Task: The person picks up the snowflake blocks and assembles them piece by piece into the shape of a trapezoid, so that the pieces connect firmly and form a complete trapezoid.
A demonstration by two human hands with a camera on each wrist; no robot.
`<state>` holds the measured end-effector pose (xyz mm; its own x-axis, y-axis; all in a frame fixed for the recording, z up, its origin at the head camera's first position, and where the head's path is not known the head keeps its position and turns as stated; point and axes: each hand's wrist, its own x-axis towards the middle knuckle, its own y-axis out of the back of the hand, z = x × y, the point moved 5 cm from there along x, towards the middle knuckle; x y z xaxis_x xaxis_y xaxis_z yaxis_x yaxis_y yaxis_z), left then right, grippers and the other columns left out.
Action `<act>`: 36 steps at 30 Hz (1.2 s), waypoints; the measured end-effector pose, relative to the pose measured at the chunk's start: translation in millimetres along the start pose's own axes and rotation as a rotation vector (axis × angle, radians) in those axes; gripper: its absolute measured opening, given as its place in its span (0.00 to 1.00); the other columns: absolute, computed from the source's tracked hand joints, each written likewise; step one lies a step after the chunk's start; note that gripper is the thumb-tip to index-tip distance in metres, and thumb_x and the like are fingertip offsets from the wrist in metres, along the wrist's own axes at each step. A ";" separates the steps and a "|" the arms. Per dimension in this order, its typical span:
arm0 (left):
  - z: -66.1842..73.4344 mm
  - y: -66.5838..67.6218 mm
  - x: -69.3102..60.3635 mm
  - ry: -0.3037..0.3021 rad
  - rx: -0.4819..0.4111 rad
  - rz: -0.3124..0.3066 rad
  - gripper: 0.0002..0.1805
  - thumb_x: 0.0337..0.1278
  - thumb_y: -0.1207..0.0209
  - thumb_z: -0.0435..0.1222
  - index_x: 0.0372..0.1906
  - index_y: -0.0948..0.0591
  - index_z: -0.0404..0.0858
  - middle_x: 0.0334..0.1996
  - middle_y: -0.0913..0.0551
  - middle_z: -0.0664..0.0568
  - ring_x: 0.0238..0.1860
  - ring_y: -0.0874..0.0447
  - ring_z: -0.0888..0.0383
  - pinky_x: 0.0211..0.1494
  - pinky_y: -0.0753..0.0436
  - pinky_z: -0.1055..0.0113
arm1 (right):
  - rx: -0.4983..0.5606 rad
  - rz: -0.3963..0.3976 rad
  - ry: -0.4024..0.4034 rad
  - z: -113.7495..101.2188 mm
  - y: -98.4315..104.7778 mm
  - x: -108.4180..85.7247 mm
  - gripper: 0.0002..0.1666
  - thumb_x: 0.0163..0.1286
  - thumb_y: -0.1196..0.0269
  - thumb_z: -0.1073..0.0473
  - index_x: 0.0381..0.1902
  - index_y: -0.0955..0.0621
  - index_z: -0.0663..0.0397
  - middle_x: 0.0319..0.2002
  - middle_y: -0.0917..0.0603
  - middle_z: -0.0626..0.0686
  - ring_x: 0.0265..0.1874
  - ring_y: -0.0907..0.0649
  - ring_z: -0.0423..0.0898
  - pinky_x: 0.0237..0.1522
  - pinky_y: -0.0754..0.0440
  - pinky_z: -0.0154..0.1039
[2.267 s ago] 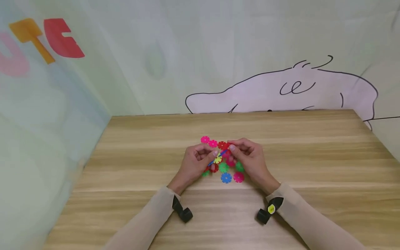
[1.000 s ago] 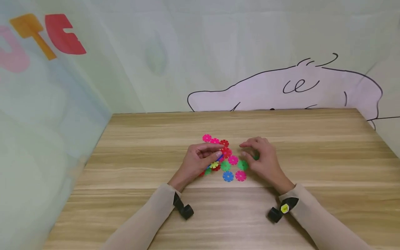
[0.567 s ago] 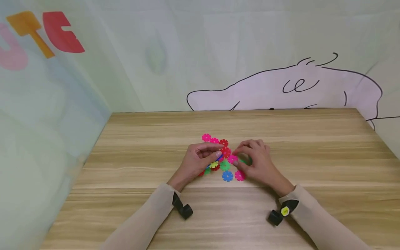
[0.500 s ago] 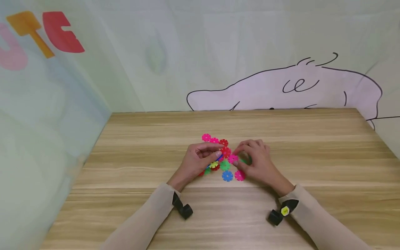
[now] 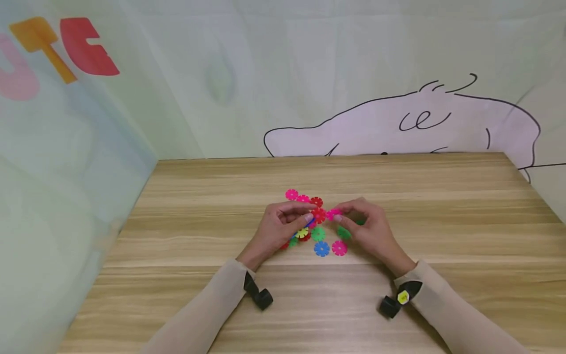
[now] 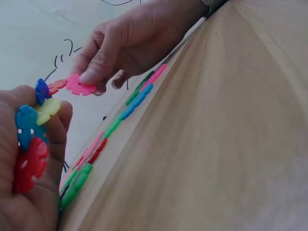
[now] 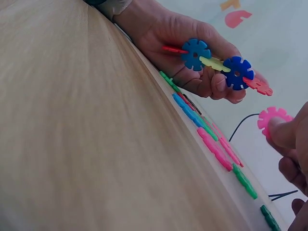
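My left hand holds a chain of interlocking plastic snowflake discs. In the right wrist view the chain runs from a red disc through a light blue disc, a yellow disc and a dark blue disc to a red end disc. Between thumb and fingertips, my right hand pinches a pink snowflake disc. The pink disc is close beside the red end disc; a small gap shows between them in the right wrist view. Both hands are raised above the table.
Several loose snowflake discs lie flat on the wooden table, among them a blue one, a pink one and a green one. More lie behind my left hand. A printed cloth hangs behind the table.
My right hand moved away from the chain, reached down to a pink disc on the table, took it and lifted it beside the chain's red end. The left hand has kept its hold.
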<state>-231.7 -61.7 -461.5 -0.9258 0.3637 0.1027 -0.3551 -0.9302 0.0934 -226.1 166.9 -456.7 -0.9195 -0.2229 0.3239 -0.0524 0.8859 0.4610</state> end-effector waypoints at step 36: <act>-1.4 1.3 0.3 0.006 -0.006 -0.027 0.12 0.72 0.34 0.29 0.56 0.12 0.31 0.43 0.08 0.52 0.32 0.14 0.65 0.40 0.13 0.76 | -0.013 0.229 0.442 -29.9 -12.5 -1.5 0.14 0.51 0.22 0.80 0.32 0.08 0.60 0.27 0.09 0.54 0.30 0.17 0.47 0.42 0.28 0.32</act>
<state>-232.6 -62.9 -462.8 -0.9165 0.3887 0.0944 -0.3810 -0.9202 0.0901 -212.4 144.0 -438.2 -0.6535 -0.1770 0.7359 0.1390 0.9277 0.3466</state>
